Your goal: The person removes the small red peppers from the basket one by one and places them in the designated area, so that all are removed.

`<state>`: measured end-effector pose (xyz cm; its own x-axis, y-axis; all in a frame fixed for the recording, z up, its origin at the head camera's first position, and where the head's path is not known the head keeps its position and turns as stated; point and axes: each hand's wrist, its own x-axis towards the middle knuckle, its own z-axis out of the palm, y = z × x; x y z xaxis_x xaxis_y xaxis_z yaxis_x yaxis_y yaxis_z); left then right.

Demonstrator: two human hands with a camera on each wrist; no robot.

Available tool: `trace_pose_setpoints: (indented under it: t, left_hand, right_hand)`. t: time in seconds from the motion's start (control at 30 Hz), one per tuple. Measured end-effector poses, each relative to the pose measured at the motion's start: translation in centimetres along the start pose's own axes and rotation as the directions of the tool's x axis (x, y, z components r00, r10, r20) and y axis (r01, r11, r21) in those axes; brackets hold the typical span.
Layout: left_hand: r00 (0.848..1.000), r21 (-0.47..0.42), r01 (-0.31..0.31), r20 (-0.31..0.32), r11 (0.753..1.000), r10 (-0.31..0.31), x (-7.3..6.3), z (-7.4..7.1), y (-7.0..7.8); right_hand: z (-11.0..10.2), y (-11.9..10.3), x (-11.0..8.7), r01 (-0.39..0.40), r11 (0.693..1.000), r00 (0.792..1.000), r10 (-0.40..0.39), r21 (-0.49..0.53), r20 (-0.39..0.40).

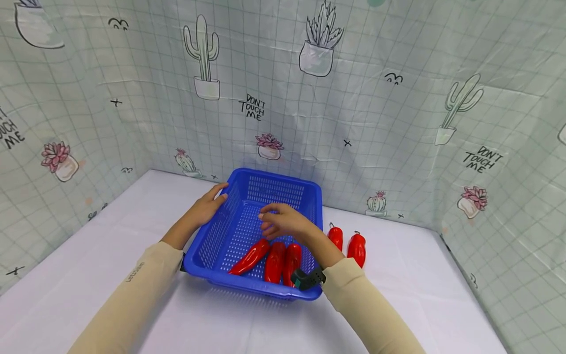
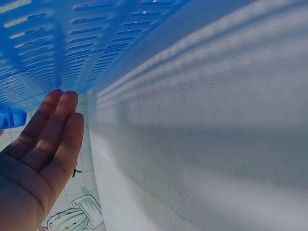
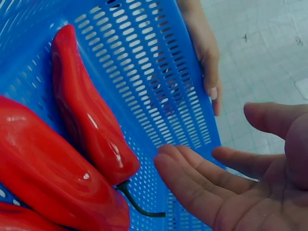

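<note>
A blue plastic basket (image 1: 240, 282) with slotted walls stands on the white table. Three red peppers lie at its near end: one slanted pepper (image 1: 250, 257) on the left, a middle pepper (image 1: 275, 263) and a right pepper (image 1: 292, 261). Over the basket, above the peppers, hovers my right hand (image 1: 285, 221), holding nothing, its fingers spread and slightly bent. In the right wrist view the slanted pepper (image 3: 91, 113) shows a green stem near the fingertips. My left hand (image 1: 207, 207) rests against the basket's left rim; the left wrist view shows straight fingers (image 2: 65, 139) along the outer wall.
Right of the basket, a red pepper (image 1: 335, 237) and another red pepper (image 1: 356, 250) lie on the table (image 1: 398, 285), the first partly hidden by my right arm. A cactus-print cloth (image 1: 283, 98) hangs behind and along both sides.
</note>
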<state>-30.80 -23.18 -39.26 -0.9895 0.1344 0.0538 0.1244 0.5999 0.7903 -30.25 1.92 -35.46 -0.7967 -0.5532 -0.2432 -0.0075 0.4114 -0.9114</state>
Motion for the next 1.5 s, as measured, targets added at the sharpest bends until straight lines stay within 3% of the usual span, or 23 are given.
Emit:
trace_pose_setpoints:
  t: [0.17,0.47,0.77,1.17,1.3,1.5]
  left_hand:
    - [1.000,-0.015,0.005,-0.001,1.000,-0.005,0.0,0.0,0.0]
    - [1.000,-0.009,0.021,0.000,1.000,-0.021,0.0,0.0,0.0]
    - [1.000,-0.031,0.003,-0.007,1.000,-0.003,0.3,0.1,-0.3]
    - [1.000,-0.022,0.028,-0.007,0.999,-0.028,0.3,0.1,-0.6]
    - [1.000,-0.026,0.022,-0.007,0.999,-0.022,0.3,0.1,-0.6]
    - [1.000,-0.029,0.027,-0.013,0.999,-0.028,0.3,0.2,-0.5]
  right_hand:
    - [0.2,-0.1,0.0,-0.037,0.999,0.998,0.038,-0.023,0.047]
    - [0.7,0.0,0.2,-0.101,0.993,0.992,0.104,-0.054,0.066]
    - [1.2,0.0,1.4,-0.139,0.969,0.987,0.153,-0.206,0.053]
    - [2.3,-0.3,1.7,-0.097,0.923,0.979,0.155,-0.372,0.131]
    - [2.6,-0.4,1.8,-0.045,0.889,0.985,0.117,-0.456,0.130]
    - [2.9,-0.3,2.3,0.131,0.755,0.987,-0.042,-0.643,0.153]
